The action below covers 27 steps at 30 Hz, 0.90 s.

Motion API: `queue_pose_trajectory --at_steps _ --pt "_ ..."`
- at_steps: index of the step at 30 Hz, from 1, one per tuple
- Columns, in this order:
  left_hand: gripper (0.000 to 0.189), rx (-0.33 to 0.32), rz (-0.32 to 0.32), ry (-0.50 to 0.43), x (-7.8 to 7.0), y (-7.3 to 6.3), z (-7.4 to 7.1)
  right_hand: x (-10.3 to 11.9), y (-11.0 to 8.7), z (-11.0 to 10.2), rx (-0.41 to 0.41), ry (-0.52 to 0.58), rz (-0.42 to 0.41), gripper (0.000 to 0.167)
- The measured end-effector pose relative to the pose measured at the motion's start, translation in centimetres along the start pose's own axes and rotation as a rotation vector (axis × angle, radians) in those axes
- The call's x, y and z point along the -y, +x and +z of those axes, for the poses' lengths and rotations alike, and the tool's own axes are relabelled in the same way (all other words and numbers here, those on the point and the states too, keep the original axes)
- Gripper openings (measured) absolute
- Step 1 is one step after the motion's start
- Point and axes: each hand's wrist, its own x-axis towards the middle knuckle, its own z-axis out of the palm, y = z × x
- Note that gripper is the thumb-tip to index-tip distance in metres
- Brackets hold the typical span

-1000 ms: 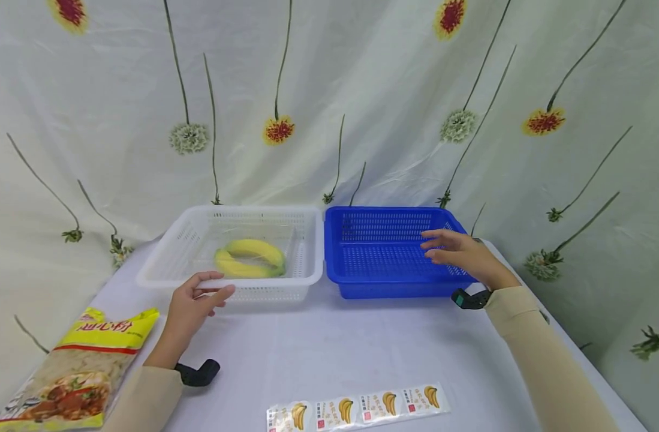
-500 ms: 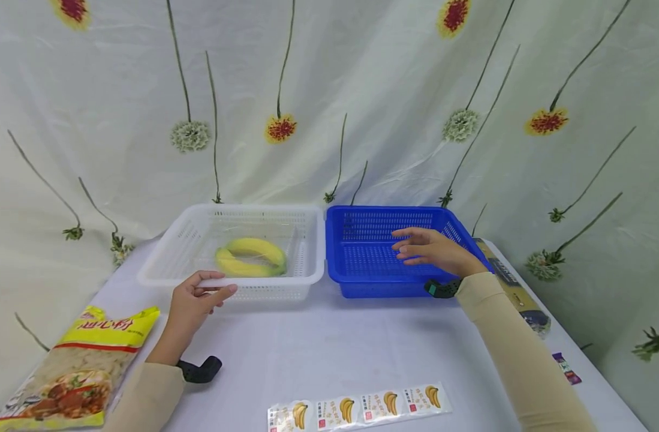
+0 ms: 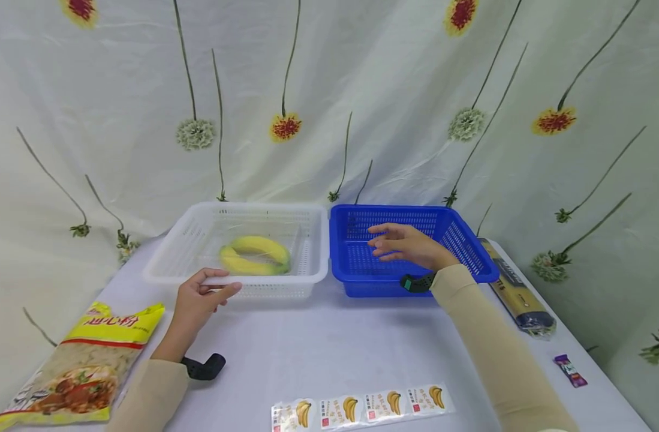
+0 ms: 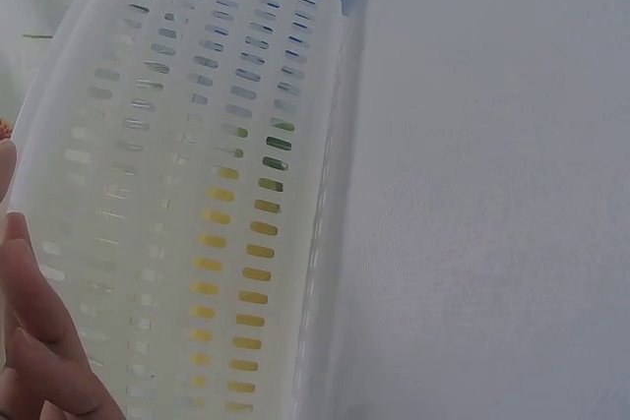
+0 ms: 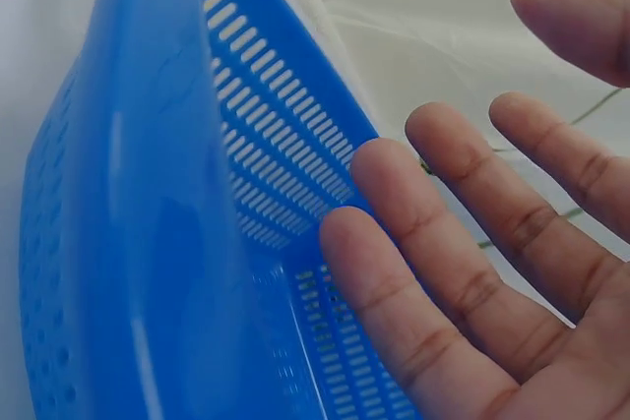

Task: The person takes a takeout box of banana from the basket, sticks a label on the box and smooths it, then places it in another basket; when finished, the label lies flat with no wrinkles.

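Observation:
My left hand [image 3: 199, 300] is at the front rim of a white plastic basket [image 3: 172, 279], its index finger and thumb apart on either side of the rim. Whether they touch it I cannot tell. Inside lies a curved pair of bananas [image 3: 256, 245] under clear film or in a clear tray. Over the blue plastic basket [image 3: 369, 279] hovers my right hand [image 3: 410, 245], holding nothing. The right wrist view has its spread fingers [image 5: 384, 263] beside the perforated blue wall. Only some left fingers [image 4: 39, 302] show in the left wrist view.
Leftward lies a yellow-topped food bag [image 3: 86, 366]. A strip of banana-printed packets [image 3: 361, 409] sits near the front. At right are a long gold-and-dark package [image 3: 518, 297] and a small purple packet [image 3: 571, 371]. A flowered curtain [image 3: 307, 162] hangs behind.
My right hand has moved left across the blue basket, uncovering the gold-and-dark package and the small purple packet. The left hand has stayed at the white rim.

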Motion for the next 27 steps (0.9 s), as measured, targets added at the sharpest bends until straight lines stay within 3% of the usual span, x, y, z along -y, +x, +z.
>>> queue_pose_trajectory --at_steps 7,14,27 --pt "0.049 -0.008 0.018 0.015 -0.2 -0.1 0.0 0.7 1.6 1.8 0.018 0.04 -0.017 0.053" --pt "0.053 0.005 -0.009 0.01 -0.1 0.0 0.0 1.3 2.9 3.2 0.041 0.015 -0.037 0.053" --pt "0.053 -0.001 0.003 0.018 -0.1 -0.1 -0.1 2.4 5.6 6.5 -0.006 0.043 -0.025 0.052"
